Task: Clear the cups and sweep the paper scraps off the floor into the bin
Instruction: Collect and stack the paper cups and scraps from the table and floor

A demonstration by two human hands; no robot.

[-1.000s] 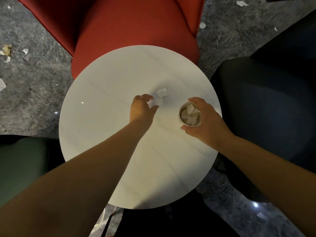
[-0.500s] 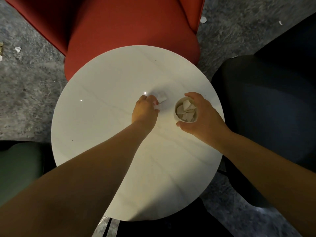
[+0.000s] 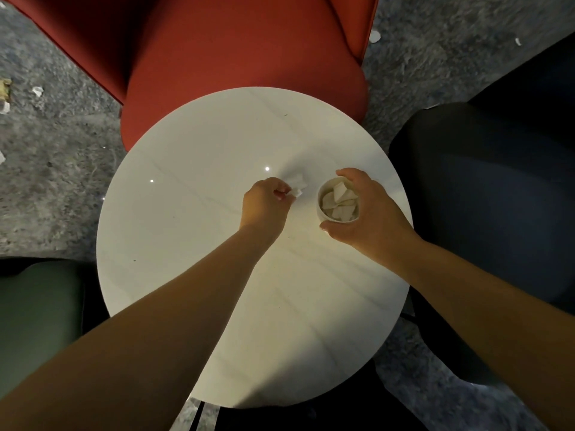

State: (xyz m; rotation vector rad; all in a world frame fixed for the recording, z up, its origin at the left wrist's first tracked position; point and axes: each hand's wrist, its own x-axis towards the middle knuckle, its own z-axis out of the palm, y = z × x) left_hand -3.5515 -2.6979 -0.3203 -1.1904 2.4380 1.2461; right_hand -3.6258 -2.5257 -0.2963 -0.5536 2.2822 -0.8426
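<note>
Pinching the last two white paper scraps (image 3: pixel 297 187) gathered off the round white table (image 3: pixel 193 244), the left hand (image 3: pixel 264 205) nears the scrap-filled white paper cup (image 3: pixel 338 203) gripped by the right hand (image 3: pixel 370 213), while floor scraps remain.

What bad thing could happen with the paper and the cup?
The cup already looks nearly full of scraps, so the paper scrap pinched by the left hand might not fit and could spill onto the table. The right hand holds the cup near the table's edge, so a bump might tip it off.
</note>
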